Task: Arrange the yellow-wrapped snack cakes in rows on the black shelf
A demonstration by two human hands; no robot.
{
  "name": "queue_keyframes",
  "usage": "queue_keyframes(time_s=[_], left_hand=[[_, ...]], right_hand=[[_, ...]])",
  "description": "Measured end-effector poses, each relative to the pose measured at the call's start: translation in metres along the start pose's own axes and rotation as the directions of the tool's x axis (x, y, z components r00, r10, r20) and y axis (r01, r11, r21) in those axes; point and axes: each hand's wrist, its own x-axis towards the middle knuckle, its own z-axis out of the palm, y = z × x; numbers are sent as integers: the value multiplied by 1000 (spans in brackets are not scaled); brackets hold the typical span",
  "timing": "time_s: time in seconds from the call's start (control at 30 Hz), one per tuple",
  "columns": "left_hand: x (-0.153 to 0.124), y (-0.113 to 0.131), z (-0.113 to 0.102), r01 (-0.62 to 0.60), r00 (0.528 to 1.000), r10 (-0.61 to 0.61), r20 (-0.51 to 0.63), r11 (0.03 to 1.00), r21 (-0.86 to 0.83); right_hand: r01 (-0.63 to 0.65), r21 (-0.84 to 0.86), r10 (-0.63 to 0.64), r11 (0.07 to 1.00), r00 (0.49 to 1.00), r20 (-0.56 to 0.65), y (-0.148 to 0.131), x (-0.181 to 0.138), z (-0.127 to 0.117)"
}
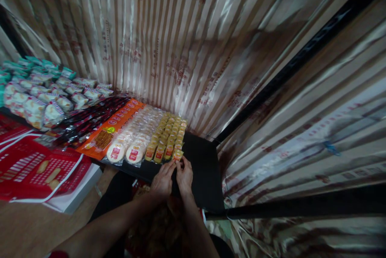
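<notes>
Both my hands meet at the front end of the rightmost row of small yellow snack packets (165,137) on a black shelf (200,157). My left hand (163,179) has its fingers pinched at the lower edge of one yellow snack packet (177,154). From the other side, my right hand (184,173) closes its fingers on the same packet. Left of these rows lie clear-wrapped round white crackers (134,153) with red labels, in two rows. An orange snack bag (102,139) lies beyond them.
Dark slim packets (93,115), white snack bags (54,111) and green packets (39,63) fill the shelf's left. A red bag (68,165) with white handles stands at the lower left. Striped sheeting (181,49) hangs behind, beside a black post (271,85).
</notes>
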Motion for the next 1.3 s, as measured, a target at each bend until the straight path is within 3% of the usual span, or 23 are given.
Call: queue_keyframes(time_s=[0.33,0.6,0.77,1.07,1.3], left_hand=[[10,-15,3,-53,998,49,48,994,92],[9,-22,8,-103,995,103,9,986,129],[9,-18,7,-153,988,146,52,969,195],[8,-15,8,-141,990,133,46,943,301],[9,-18,13,-114,993,102,55,940,322]], right_hand=[[-14,32,14,999,1000,17,-2,2,6],[20,45,-21,999,1000,17,-1,7,12],[-13,111,19,994,998,-52,2,2,16],[1,96,-1,995,1000,5,3,4,19],[8,114,2,993,996,-85,5,0,17]])
